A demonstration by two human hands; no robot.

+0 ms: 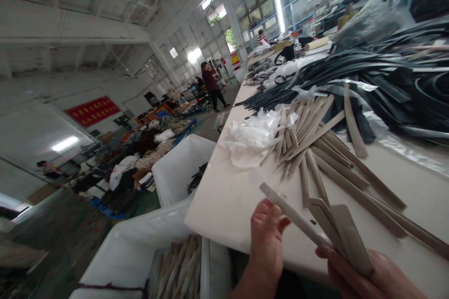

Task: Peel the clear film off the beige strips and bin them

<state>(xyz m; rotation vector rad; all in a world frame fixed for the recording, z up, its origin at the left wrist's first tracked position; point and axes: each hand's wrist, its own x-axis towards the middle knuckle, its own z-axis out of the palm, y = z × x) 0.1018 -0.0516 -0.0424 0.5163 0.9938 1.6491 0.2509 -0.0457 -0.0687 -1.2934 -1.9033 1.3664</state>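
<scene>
At the bottom right, the right hand (365, 273) gripped tan strips (336, 229) over the counter (224, 196) edge; the left hand (267, 238) was loosely open, touching one strip, with bare counter just above

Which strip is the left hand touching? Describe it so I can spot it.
Find the white table and go to its near edge, where two hands meet. The pale strip runs from the right hand up-left past the left hand. It is lifted and lighter than the tan strips lying flat.

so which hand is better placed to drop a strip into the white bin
Left hand: it touches only one beige strip and lies nearer the white bin. Right hand grips the bundle.
</scene>
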